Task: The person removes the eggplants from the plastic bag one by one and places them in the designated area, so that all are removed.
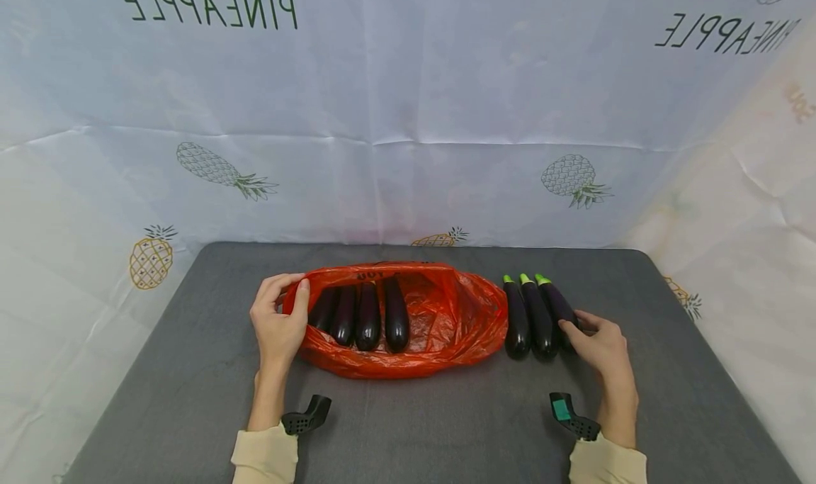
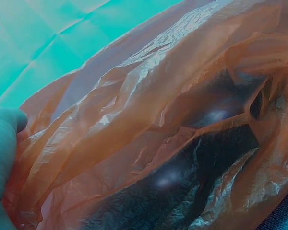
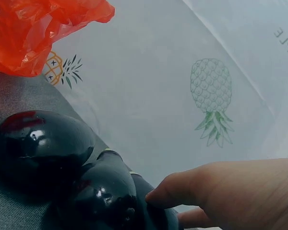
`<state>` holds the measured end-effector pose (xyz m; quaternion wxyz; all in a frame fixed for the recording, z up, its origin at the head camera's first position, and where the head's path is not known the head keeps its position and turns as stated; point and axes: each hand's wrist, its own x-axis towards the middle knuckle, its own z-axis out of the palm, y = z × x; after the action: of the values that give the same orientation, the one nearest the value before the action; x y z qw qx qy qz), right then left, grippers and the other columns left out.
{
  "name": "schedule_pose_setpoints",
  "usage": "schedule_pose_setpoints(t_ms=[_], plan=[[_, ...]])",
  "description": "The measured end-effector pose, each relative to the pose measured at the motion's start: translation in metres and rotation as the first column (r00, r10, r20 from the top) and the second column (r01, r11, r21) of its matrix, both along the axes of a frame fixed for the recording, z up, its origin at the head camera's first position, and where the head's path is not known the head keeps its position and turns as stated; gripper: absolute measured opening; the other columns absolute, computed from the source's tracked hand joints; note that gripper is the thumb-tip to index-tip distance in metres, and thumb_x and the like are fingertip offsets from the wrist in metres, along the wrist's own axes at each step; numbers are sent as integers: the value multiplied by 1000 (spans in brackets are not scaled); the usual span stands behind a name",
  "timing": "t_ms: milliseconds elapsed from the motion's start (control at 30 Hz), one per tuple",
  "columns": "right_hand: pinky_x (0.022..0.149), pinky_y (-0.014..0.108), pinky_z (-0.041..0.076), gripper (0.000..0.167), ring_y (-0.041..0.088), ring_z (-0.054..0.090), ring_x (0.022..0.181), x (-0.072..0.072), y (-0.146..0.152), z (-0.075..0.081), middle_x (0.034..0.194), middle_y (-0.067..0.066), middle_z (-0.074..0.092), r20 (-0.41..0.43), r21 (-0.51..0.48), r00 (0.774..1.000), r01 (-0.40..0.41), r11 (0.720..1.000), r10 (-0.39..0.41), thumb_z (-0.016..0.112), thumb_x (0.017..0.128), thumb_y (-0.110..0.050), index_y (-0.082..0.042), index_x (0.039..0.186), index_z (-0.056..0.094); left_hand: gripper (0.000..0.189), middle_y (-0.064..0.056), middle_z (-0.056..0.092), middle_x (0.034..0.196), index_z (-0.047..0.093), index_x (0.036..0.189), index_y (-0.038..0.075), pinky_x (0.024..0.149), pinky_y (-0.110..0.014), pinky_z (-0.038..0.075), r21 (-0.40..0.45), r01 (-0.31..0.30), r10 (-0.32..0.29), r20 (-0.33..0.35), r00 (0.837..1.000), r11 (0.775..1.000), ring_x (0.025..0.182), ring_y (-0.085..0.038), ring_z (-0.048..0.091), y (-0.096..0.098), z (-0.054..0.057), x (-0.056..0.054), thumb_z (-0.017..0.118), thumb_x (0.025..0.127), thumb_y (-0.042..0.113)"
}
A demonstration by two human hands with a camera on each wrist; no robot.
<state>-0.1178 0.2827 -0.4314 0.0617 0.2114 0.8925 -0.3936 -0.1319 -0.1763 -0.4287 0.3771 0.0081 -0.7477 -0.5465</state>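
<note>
A red plastic bag (image 1: 459, 360) lies with its mouth spread, and several dark eggplants (image 1: 367, 317) rest side by side in its left half. My left hand (image 1: 278, 321) pinches the left rim of the bag, thumb inside the mouth; the left wrist view shows that thumb (image 2: 5, 153) beside the crumpled film. Right of the bag lie three more eggplants with green stem ends. My right hand (image 1: 599, 342) grips the rightmost eggplant (image 1: 556, 301) by its side, with thumb and fingers around it (image 3: 156, 206). The middle eggplant (image 1: 538, 321) lies right against it.
The left one of the three loose eggplants (image 1: 516, 321) lies close to the bag's right edge. Everything stands on a dark grey table (image 1: 433, 434). A white pineapple-print cloth (image 1: 408, 186) hangs behind the table and at its sides.
</note>
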Motion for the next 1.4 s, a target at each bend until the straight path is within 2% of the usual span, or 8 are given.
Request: schedule_pose_setpoints(t_ms=[100, 333, 833, 1067, 1400], plan=[[113, 64, 38, 66, 54, 40, 138, -1, 1, 0, 154, 38, 35, 18, 2, 1000, -17, 1000, 16, 52, 104, -29, 7, 156, 31, 13, -20, 64, 103, 74, 103, -8, 77, -13, 46, -3, 0, 0, -1, 1000, 1000, 91, 4, 55, -1, -1, -1, 67, 92, -5], [112, 64, 39, 67, 53, 41, 137, -1, 2, 1, 153, 39, 36, 28, -12, 999, -38, 999, 38, 50, 104, -28, 8, 156, 29, 13, -24, 63, 101, 73, 102, -11, 77, -12, 46, -7, 14, -14, -14, 1000, 1000, 90, 2, 55, 5, 15, 7, 67, 91, -7], [117, 64, 34, 70, 55, 32, 144, 0, 4, 3, 157, 39, 29, 40, -41, 997, -65, 997, 67, 51, 104, -30, 7, 158, 25, 13, -23, 64, 102, 73, 102, -10, 80, -10, 45, -11, 9, -9, -18, 1000, 1000, 92, 4, 55, 1, 0, -2, 67, 91, -6], [117, 65, 33, 73, 55, 28, 146, 1, 6, 3, 159, 38, 27, 54, -32, 995, -84, 996, 86, 51, 105, -37, 5, 159, 24, 13, -23, 64, 101, 73, 102, -9, 80, -10, 45, -10, 11, -11, -17, 1000, 1000, 92, 4, 55, 1, 2, 0, 67, 91, -6], [115, 64, 36, 71, 54, 31, 146, 2, 5, 1, 159, 37, 30, 19, -30, 999, -46, 998, 47, 52, 105, -37, 3, 158, 28, 13, -24, 64, 102, 73, 102, -10, 78, -10, 45, -14, 10, -10, -12, 1000, 1000, 92, 3, 55, 4, 9, 5, 67, 91, -6]])
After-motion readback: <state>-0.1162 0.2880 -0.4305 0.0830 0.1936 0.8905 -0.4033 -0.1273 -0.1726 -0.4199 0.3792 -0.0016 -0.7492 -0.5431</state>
